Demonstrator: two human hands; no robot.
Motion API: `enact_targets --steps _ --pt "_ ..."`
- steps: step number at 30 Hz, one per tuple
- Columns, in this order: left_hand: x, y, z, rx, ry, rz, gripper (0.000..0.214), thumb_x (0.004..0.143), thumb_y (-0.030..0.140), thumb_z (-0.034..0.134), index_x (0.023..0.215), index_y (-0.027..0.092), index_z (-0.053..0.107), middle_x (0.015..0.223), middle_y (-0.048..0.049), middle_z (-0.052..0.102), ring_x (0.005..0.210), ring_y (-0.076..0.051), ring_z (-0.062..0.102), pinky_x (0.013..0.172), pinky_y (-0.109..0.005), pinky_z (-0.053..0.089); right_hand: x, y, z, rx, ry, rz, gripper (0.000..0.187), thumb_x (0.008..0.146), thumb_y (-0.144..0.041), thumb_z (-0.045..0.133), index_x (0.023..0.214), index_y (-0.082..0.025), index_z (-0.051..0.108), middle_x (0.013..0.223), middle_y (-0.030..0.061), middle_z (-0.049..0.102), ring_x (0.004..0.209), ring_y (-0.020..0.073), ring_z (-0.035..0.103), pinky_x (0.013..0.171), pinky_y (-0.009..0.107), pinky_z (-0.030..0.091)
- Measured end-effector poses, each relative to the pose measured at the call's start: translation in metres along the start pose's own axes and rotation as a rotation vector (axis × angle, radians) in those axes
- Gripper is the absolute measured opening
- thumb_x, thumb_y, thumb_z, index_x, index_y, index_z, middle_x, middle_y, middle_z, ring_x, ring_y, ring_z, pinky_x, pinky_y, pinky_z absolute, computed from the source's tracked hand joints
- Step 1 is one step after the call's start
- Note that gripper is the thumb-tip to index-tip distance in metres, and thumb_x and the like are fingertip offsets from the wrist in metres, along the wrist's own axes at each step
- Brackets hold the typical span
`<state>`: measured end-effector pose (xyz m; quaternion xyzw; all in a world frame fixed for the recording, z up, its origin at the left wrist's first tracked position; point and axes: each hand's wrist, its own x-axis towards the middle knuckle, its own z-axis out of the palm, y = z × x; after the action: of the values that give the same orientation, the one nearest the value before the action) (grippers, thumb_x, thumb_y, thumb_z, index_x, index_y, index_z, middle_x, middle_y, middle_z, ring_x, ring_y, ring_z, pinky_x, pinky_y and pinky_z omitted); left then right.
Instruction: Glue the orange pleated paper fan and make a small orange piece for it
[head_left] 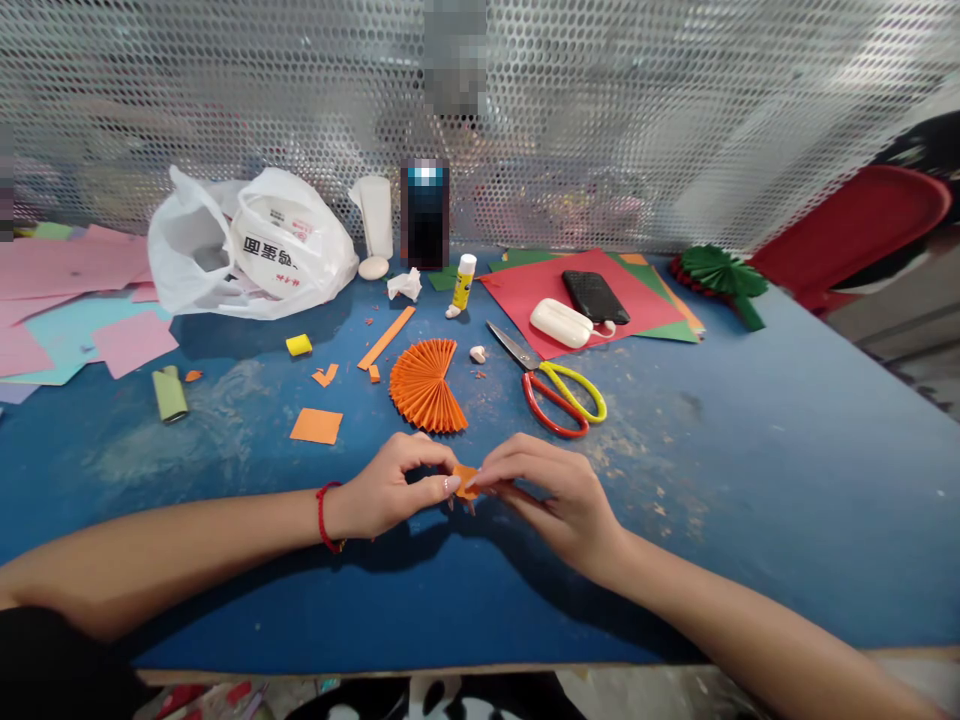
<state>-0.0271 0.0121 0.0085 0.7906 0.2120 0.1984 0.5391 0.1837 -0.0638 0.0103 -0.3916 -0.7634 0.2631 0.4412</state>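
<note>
Between my two hands, near the front of the blue table (465,600), is a small piece of orange paper (466,482). My left hand (397,485) pinches its left side with thumb and fingers. On the other side, my right hand (555,495) has its fingertips closed on the paper's right edge. Just beyond them lies a pleated orange paper fan (424,388), spread into a wide part-circle. An orange paper rectangle (316,426), an orange strip (387,338) and small orange scraps (325,375) lie to its left. Scissors (551,385) with red and yellow handles rest at right.
A glue stick (464,282) stands behind the fan, its yellow cap (298,345) further left. A white plastic bag (255,245) and pastel papers (82,310) occupy the back left. Red paper (517,290) carries a black phone-like object (596,297) and white case (561,322). Perforated metal (300,100) borders the back.
</note>
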Motion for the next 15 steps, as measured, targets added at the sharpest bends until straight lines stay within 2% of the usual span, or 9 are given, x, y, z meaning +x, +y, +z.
enact_targets --steps 4,15 --pt "-0.0004 0.0004 0.0002 -0.027 0.0 0.021 0.041 0.094 0.043 0.05 0.077 0.014 0.072 0.068 -0.0031 0.066 0.066 -0.013 0.056 0.068 -0.023 0.041 -0.0004 0.0007 -0.0021 -0.019 -0.006 0.038 0.015 0.093 -0.02 0.061 0.104 -0.023 0.071 0.088 0.0052 0.073 0.079 0.016 0.067 0.071 0.028 0.055" --pt "0.0002 0.0013 0.0006 -0.08 -0.021 0.024 0.029 0.094 0.03 0.052 0.083 0.014 0.074 0.073 -0.0029 0.071 0.066 -0.011 0.059 0.071 -0.022 0.044 0.0021 -0.0015 -0.0018 -0.027 0.014 0.147 0.01 0.094 -0.025 0.062 0.09 -0.022 0.07 0.08 0.0029 0.07 0.072 0.0146 0.064 0.067 0.027 0.051"
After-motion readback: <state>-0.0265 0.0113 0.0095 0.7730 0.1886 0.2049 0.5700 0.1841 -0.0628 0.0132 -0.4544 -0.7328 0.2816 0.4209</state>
